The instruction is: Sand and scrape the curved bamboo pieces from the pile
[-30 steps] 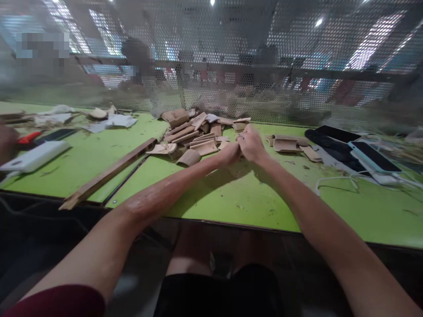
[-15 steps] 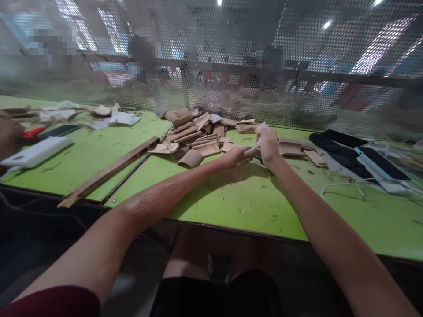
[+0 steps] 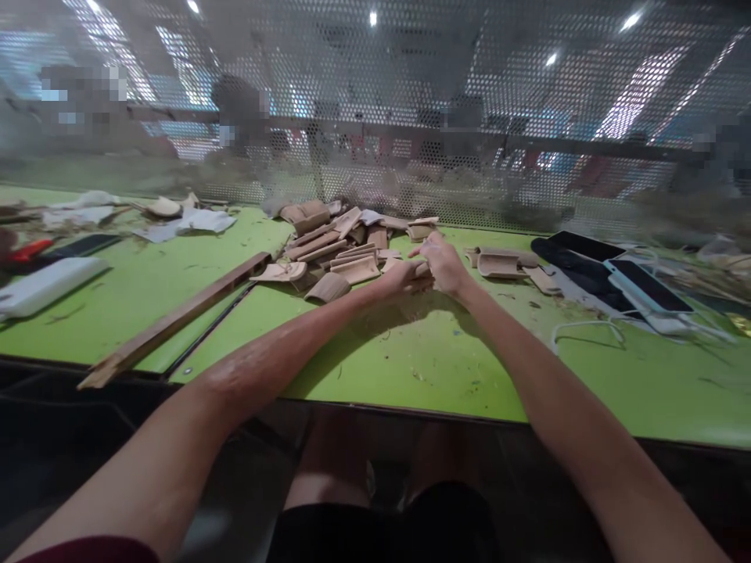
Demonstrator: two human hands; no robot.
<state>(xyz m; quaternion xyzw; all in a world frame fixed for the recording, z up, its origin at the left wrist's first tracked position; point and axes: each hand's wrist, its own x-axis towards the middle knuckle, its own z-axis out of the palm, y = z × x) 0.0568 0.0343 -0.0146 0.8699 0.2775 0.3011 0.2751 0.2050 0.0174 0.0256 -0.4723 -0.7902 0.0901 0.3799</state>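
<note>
Both of my hands meet above the bench just in front of a heap of curved bamboo pieces [image 3: 355, 270]. My left hand [image 3: 404, 280] is closed round a small bamboo piece [image 3: 422, 270], mostly covered by the fingers. My right hand [image 3: 444, 264] bends over it from the right, the index finger stretched out to the left. A whitish folded sheet [image 3: 432, 241] shows faintly in its grip, largely hidden by the fingers. Further right, close to this hand, lie more cut bamboo pieces [image 3: 498, 264].
A long wooden strip [image 3: 181, 317] lies at left, jutting past the edge of the green bench [image 3: 375, 367]. Phones [image 3: 648, 285], a black cloth item [image 3: 578, 270] and white cables [image 3: 587, 324] lie right. A perforated metal screen [image 3: 387, 94] stands behind. Another person's hand [image 3: 7, 244] shows far left.
The view has turned slightly right, so things on the bench appear further left. My right hand has drawn in closer over the left, and the whitish sheet is now less visible.
</note>
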